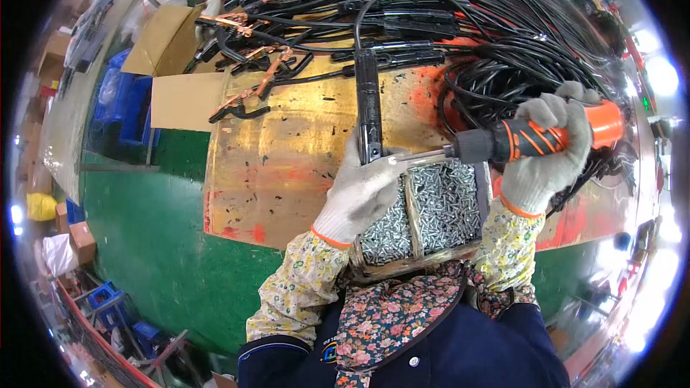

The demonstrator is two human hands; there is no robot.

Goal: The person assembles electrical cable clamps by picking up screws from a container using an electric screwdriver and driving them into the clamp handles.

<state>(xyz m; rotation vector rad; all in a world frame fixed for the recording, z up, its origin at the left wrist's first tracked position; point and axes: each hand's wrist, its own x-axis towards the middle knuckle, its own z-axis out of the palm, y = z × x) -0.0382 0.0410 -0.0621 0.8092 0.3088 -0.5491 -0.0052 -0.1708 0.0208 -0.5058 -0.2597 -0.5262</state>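
My left hand [363, 190], in a white-grey work glove, is closed around the lower end of a black cable handle [368, 93]. The handle stands lengthwise away from me, and a black cable loops from its far end. In my right hand [548, 151], also gloved, is an orange and black power screwdriver [478, 145], held level and pointing left. Its thin bit reaches my left fingertips at the handle's near end, where a small shiny tip shows; whether that is a screw I cannot tell. Below both hands sits a divided box [412, 219] of small silvery screws.
Black cables [496, 90] and handles pile up at the back and right. Copper-jawed clamps [273, 75] lie at the back left of the worn table [287, 165]. Another person's gloved hand [211, 8] is near an open cardboard box [162, 39]. Blue crates [126, 104] stand left.
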